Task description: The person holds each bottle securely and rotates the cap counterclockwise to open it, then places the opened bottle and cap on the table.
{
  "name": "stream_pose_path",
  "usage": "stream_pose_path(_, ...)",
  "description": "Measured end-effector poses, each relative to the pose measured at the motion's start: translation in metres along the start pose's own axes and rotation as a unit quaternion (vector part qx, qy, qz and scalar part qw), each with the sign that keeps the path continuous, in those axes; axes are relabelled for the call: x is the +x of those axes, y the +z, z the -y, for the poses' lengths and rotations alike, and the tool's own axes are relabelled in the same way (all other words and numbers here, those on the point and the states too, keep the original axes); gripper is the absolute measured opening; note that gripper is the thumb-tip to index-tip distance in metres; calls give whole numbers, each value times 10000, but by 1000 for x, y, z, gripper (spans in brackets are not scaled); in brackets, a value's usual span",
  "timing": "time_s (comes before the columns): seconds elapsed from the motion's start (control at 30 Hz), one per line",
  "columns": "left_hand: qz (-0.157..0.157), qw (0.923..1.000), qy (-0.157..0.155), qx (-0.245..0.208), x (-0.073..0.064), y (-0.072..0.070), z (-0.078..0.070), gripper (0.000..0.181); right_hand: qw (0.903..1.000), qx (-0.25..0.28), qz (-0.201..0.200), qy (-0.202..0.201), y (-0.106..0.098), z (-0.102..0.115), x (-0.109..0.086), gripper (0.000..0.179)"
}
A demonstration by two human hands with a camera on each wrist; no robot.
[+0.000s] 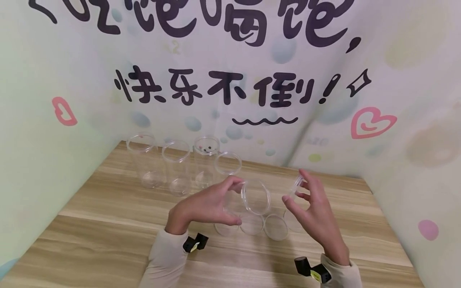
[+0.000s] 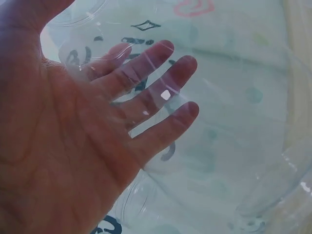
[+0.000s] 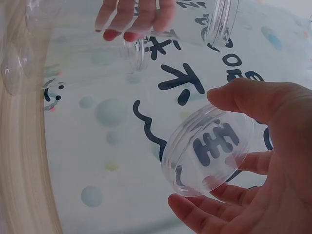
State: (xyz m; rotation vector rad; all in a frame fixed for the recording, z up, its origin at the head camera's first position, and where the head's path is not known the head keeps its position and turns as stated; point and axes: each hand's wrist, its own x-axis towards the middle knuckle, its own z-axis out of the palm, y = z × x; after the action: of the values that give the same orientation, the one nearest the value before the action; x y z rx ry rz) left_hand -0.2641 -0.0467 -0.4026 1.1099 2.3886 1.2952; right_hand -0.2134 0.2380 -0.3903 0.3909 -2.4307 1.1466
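Observation:
My left hand [image 1: 207, 204] grips a clear plastic jar [image 1: 256, 197] above the table, its round rim turned to the right. In the left wrist view, the fingers [image 2: 161, 92] show through the jar's transparent wall. My right hand [image 1: 317, 212] pinches a clear round lid [image 3: 209, 151] by its edge between thumb and fingers. The lid is tilted on edge, to the right of the jar's rim and apart from it. Under the hands, several clear lids [image 1: 276, 227] lie in a row on the table.
Several clear jars stand upright at the back left of the wooden table [image 1: 108, 224], among them a tall jar [image 1: 176, 170] and a jar [image 1: 206, 164] near the wall. A printed backdrop [image 1: 230, 52] with dark lettering rises behind the table.

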Motion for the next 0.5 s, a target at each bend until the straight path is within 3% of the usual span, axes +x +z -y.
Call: stream_pose_path(0.5,-165,9989,226,-377,-16,-18,19,85,9994,-212,234,166,9,-10,3,72)
